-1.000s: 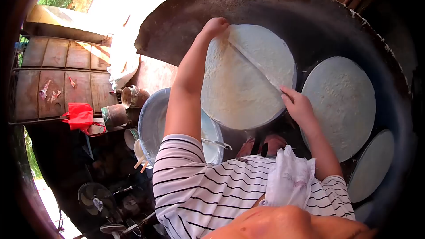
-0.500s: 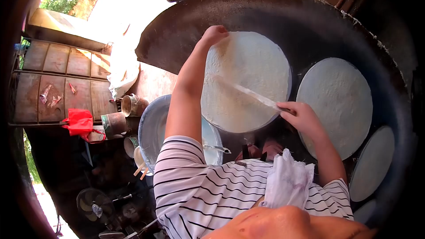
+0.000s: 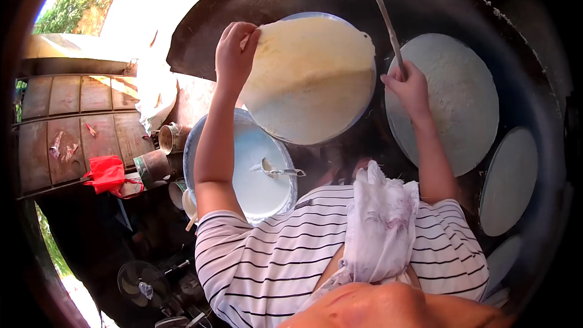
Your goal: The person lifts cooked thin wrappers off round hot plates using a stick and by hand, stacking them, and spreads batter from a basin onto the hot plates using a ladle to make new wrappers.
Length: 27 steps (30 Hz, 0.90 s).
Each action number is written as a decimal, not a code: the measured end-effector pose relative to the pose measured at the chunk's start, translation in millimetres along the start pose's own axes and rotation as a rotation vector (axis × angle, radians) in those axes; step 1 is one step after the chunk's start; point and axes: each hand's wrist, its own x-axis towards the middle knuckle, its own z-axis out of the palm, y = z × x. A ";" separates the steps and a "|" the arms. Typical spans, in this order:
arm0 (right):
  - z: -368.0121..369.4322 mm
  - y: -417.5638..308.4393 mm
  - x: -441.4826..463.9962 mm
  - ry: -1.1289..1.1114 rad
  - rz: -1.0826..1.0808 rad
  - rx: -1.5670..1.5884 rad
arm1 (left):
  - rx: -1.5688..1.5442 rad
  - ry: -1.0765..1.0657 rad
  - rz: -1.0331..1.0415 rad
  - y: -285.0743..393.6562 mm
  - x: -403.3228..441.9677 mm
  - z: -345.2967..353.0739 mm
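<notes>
The left hand (image 3: 235, 53) pinches the edge of what looks like a thin crepe (image 3: 310, 79); the right hand (image 3: 410, 90) grips a slim stick (image 3: 382, 11) pointing away from the body.

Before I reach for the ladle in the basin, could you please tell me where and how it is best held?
Probably by the outer end of its handle, coming from above, on the right side. The ladle lies with its handle reaching the right rim of the basin, while its bowl end rests at the white liquid.
</notes>
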 end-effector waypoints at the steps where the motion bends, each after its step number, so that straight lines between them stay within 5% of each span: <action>1: 4.9 7.9 14.3 0.000 -0.051 0.020 | 0.027 0.046 0.035 14.8 -3.2 -13.0; 3: 9.9 9.0 33.7 0.026 -0.216 0.071 | 0.069 0.119 0.090 45.3 -16.9 -35.3; 8: -8.9 -30.0 4.5 -0.189 -0.165 0.202 | 0.139 0.142 0.152 87.0 -43.4 -77.9; 13: -72.3 -60.6 -86.3 0.123 -0.147 0.380 | 0.061 -0.001 0.198 143.3 -1.8 -88.2; 15: -125.9 -43.4 -103.7 0.243 -0.032 0.445 | -0.226 -0.257 0.084 170.7 34.2 -28.0; 19: -248.6 1.5 -92.7 0.424 0.164 -0.200 | -0.430 -0.680 0.031 201.0 100.9 172.1; 22: -289.0 90.0 -44.4 0.435 0.160 -0.418 | -0.219 -0.801 0.020 155.4 109.3 342.1; 23: -298.1 109.8 -31.9 0.420 0.105 -0.409 | -0.084 -0.707 0.191 128.4 105.8 391.1; 24: -307.2 120.1 -21.6 0.329 0.156 -0.546 | 0.067 -0.622 0.348 114.5 99.1 412.2; 26: -311.1 146.3 -10.3 0.281 0.123 -0.585 | -0.176 -0.706 0.088 146.5 82.6 387.8; 27: -313.4 148.8 -4.9 0.264 0.089 -0.577 | -0.206 -0.700 0.134 151.3 90.4 393.0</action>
